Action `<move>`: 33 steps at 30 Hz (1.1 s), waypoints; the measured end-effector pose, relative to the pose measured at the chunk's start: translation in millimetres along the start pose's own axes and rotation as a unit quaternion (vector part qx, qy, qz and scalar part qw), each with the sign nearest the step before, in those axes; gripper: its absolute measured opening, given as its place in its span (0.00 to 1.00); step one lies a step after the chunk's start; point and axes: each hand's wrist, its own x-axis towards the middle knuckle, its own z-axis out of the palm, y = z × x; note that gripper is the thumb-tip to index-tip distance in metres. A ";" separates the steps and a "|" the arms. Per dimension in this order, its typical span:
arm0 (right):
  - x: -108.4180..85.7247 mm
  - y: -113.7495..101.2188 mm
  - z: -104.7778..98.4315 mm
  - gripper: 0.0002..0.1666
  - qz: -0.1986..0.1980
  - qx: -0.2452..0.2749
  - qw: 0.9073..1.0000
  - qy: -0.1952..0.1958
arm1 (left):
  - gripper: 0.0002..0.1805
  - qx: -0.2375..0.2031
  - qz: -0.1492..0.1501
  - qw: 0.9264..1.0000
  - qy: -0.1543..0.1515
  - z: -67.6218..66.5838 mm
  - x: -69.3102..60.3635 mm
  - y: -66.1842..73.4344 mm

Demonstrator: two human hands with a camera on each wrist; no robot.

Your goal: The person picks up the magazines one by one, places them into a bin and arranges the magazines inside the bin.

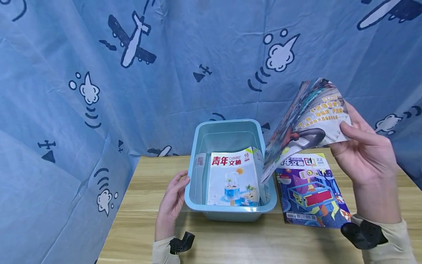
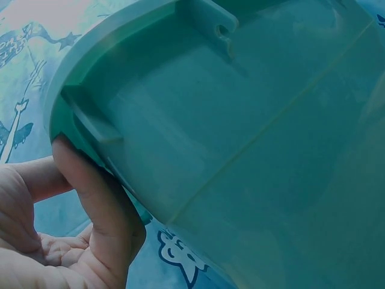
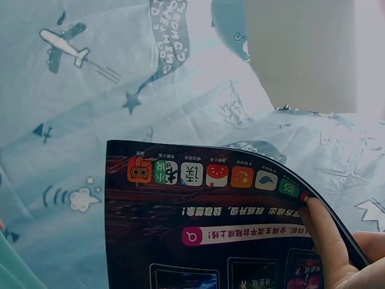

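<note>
My right hand point(image 1: 369, 154) pinches a magazine point(image 1: 316, 117) by its edge, thumb on one face and fingers behind. It hangs tilted in the air, its lower corner over the right rim of a light blue plastic bin point(image 1: 230, 209). The dark back cover point(image 3: 204, 205) with app icons faces the right wrist camera. My left hand point(image 1: 174, 198) grips the bin's left rim, with its fingers point(image 2: 96, 186) curled under the lip in the left wrist view. Inside the bin lies a magazine point(image 1: 234, 179) with a beach cover, other magazines partly showing beneath it.
Right of the bin, a purple-and-blue magazine point(image 1: 313, 194) lies on the wooden table point(image 1: 141, 216), its top partly covered by the held one. Behind the table hangs a blue curtain point(image 1: 184, 73) printed with planes and clouds.
</note>
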 end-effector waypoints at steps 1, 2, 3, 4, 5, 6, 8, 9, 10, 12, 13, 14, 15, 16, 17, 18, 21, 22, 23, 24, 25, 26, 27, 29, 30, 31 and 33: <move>0.9 0.7 0.6 0.37 0.000 -0.001 1.000 -0.004 | 0.16 0.001 0.000 1.000 0.001 0.0 0.1 -0.2; 1.8 1.5 1.1 0.37 0.001 -0.002 1.000 -0.006 | 0.16 0.002 0.001 1.000 0.002 0.0 0.3 -0.4; 2.7 2.4 1.6 0.38 0.001 -0.003 1.000 -0.007 | 0.16 0.003 0.001 1.000 0.002 0.1 0.4 -0.5; 3.7 3.6 1.9 0.38 0.001 -0.003 1.000 -0.008 | 0.16 0.005 0.002 1.000 0.003 0.0 0.5 -0.5; 4.9 4.9 2.2 0.38 0.002 -0.005 1.000 -0.010 | 0.16 0.005 0.001 1.000 0.004 0.0 0.4 -0.4; 5.9 6.2 2.6 0.38 0.002 -0.006 1.000 -0.009 | 0.16 0.005 0.002 1.000 0.005 -0.1 0.3 -0.4; 7.9 8.9 3.2 0.39 0.002 0.001 1.000 -0.009 | 0.16 0.006 0.001 1.000 0.006 0.1 0.2 -0.2; 8.5 10.2 3.3 0.39 0.003 0.004 1.000 -0.009 | 0.16 0.004 0.001 1.000 0.006 0.1 0.2 -0.1; 9.3 11.5 3.5 0.39 0.004 0.006 1.000 -0.009 | 0.16 0.004 0.000 1.000 0.007 -0.1 0.1 -0.1; 10.4 13.7 4.1 0.39 0.008 0.013 1.000 -0.010 | 0.16 0.004 0.000 1.000 0.007 -0.2 0.0 -0.2; 10.9 14.7 4.3 0.39 0.009 0.017 1.000 -0.010 | 0.16 0.003 0.000 1.000 0.005 -0.3 -0.2 -0.2; 11.4 15.7 4.5 0.39 0.009 0.019 1.000 -0.009 | 0.15 0.001 0.000 1.000 0.004 -0.2 -0.4 -0.1; 11.9 16.6 4.8 0.38 0.009 0.018 1.000 -0.008 | 0.15 0.002 0.001 1.000 0.003 -0.4 -0.5 -0.2; 12.4 17.5 5.2 0.38 0.008 0.017 1.000 -0.008 | 0.15 0.004 0.003 1.000 0.001 -0.5 -0.6 -0.3; 12.9 18.4 5.5 0.38 0.007 0.018 1.000 -0.008 | 0.15 0.004 0.004 1.000 -0.001 -0.6 -0.6 -0.4; 13.6 19.4 5.9 0.38 0.006 0.020 1.000 -0.007 | 0.14 0.004 0.005 1.000 -0.003 -0.6 -0.7 -0.4; 15.9 22.1 7.2 0.39 0.006 0.022 1.000 -0.011 | 0.14 0.004 0.005 1.000 -0.003 -0.9 -0.8 -0.6; 16.8 23.0 7.7 0.39 0.007 0.024 1.000 -0.013 | 0.14 0.002 0.003 1.000 -0.001 -0.9 -0.8 -0.6; 17.7 24.0 8.2 0.39 0.009 0.027 1.000 -0.014 | 0.14 0.000 0.002 1.000 0.001 -0.7 -0.8 -0.5; 18.7 25.1 8.6 0.39 0.010 0.026 0.999 -0.016 | 0.15 -0.001 0.000 1.000 0.004 -0.6 -0.9 -0.5; 19.7 26.1 9.1 0.39 0.011 0.025 0.999 -0.016 | 0.15 -0.004 -0.001 1.000 0.006 -0.4 -0.9 -0.5; 20.6 27.2 9.5 0.40 0.013 0.023 1.000 -0.017 | 0.15 -0.006 -0.003 1.000 0.009 0.0 -0.9 -0.4; 21.6 28.2 9.9 0.40 0.013 0.021 1.000 -0.018 | 0.15 -0.009 -0.005 1.000 0.012 0.2 -0.9 -0.3; 23.3 30.1 10.2 0.40 0.013 0.014 1.000 -0.020 | 0.15 -0.010 -0.007 1.000 0.015 0.6 -0.8 -0.2; 24.3 31.1 10.3 0.40 0.012 0.011 1.000 -0.022 | 0.16 -0.010 -0.007 1.000 0.016 0.7 -0.7 -0.2; 25.3 31.9 10.3 0.40 0.011 0.010 1.000 -0.025 | 0.16 -0.010 -0.008 1.000 0.018 0.8 -0.5 -0.2; 26.9 33.5 10.0 0.41 0.012 0.008 0.999 -0.033 | 0.16 -0.009 -0.008 1.000 0.018 0.9 -0.2 -0.3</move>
